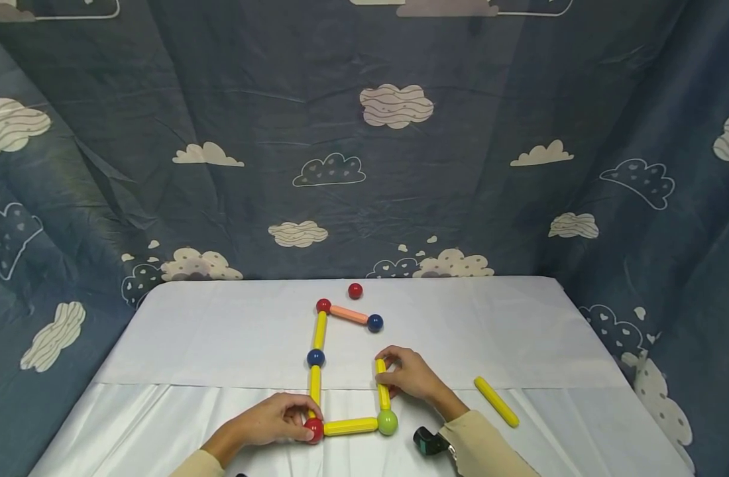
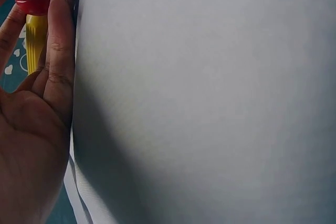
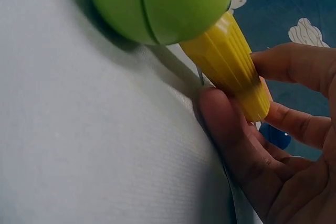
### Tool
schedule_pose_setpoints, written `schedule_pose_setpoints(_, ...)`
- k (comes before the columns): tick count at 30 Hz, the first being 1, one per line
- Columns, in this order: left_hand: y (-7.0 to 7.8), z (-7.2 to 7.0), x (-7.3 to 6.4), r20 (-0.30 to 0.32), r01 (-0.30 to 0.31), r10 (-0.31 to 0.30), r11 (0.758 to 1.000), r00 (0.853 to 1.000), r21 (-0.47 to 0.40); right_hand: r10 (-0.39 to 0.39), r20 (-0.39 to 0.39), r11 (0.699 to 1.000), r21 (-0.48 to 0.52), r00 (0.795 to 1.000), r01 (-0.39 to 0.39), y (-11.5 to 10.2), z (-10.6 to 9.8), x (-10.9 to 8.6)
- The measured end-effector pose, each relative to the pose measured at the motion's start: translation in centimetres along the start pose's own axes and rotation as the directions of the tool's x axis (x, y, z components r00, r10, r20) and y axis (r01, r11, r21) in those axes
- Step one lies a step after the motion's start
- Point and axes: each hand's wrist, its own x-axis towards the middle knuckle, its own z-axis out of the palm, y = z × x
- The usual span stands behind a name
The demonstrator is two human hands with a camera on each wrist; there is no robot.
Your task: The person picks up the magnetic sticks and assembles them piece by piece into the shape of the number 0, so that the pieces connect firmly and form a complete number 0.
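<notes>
In the head view, my left hand (image 1: 268, 419) holds a red ball (image 1: 313, 432) at the near left corner of a chain of rods and balls. From that ball a yellow rod (image 1: 350, 426) runs right to a green ball (image 1: 387, 423). My right hand (image 1: 413, 376) pinches another yellow rod (image 3: 226, 59) between thumb and fingers; its near end meets the green ball. Another yellow rod (image 1: 315, 383) leads away from the red ball to a blue ball (image 1: 315, 358). Part of the red ball is hidden behind the left fingers.
Farther back, a yellow rod (image 1: 320, 330) joins a red ball (image 1: 323, 305), from which an orange rod (image 1: 348, 315) reaches a dark blue ball (image 1: 374, 323). A loose red ball (image 1: 355, 291) lies near the white table's (image 1: 221, 331) far edge. One loose yellow rod (image 1: 496, 401) lies right of my right hand.
</notes>
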Motion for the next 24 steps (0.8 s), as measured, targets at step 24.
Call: schedule_pose_setpoints(24,-0.5,-0.1,-0.1,0.022,-0.071,0.072,0.997,0.997,-0.027,0.043,-0.118,0.996,-0.076,0.992,-0.052,-1.0,-2.2,2.8)
